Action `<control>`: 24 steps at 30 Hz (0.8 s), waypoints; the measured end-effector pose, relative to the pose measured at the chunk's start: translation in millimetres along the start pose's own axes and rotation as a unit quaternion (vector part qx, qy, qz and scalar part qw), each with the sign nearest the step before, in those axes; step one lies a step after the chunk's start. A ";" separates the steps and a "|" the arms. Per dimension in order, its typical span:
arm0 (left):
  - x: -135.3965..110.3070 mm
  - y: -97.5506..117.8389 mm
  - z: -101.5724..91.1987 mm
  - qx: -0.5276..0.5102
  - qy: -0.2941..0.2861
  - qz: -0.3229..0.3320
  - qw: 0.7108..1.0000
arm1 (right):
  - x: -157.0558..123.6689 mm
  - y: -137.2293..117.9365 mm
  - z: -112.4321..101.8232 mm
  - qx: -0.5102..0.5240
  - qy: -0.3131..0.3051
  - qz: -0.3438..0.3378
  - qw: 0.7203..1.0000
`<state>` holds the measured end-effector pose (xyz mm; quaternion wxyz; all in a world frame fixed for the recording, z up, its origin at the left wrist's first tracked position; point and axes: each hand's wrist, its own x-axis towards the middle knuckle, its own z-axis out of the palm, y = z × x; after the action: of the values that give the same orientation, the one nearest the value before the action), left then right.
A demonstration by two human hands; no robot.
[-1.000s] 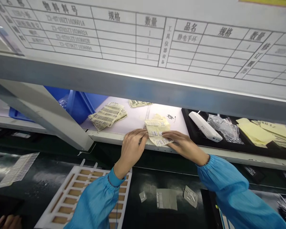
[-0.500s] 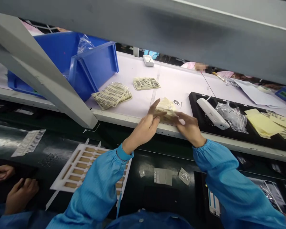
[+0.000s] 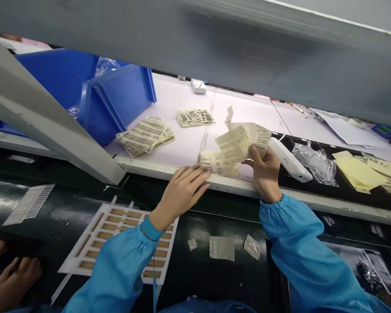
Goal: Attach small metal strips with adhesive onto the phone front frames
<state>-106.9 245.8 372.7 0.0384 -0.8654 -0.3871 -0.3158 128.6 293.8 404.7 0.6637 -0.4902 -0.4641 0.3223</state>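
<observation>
Head view: nearest us, a white slotted tray (image 3: pixel 84 238) rests on the dark bench (image 3: pixel 195 221). Beyond, our left hand (image 3: pixel 184 189) reaches out, fingers extended, beside the lower sheet (image 3: pixel 223 167) on the shelf (image 3: pixel 257 111). Our right hand (image 3: pixel 265 169) pinches the upper sheet (image 3: pixel 233 143) over it. Farther left stands a blue bin (image 3: pixel 120 98).

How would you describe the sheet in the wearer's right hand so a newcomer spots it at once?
From the blue bin, follow the pale shelf rightward to the right hand, beside the white device. The yellowish, dark-marked sheet there is pinched and raised, unlike the sheets lying on the shelf.
</observation>
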 end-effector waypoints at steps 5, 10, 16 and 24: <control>-7.2 -4.8 2.0 -0.005 0.091 0.034 0.995 | -2.1 -7.8 1.4 0.078 0.029 0.028 0.996; -25.0 -8.6 4.9 -0.013 0.172 0.048 0.984 | -3.7 -10.7 -1.8 0.074 -0.007 0.041 0.996; -42.6 -8.2 11.4 0.004 0.189 0.049 0.981 | -6.1 -4.6 -1.5 0.071 -0.017 0.027 0.997; -51.1 -10.4 15.8 0.025 0.207 0.057 0.976 | -5.3 -2.3 -0.3 0.097 -0.016 0.039 0.994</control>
<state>-131.5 225.0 328.8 0.1571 -0.8004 -0.3287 -0.4761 126.9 288.4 405.3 0.6873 -0.4365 -0.4216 0.3993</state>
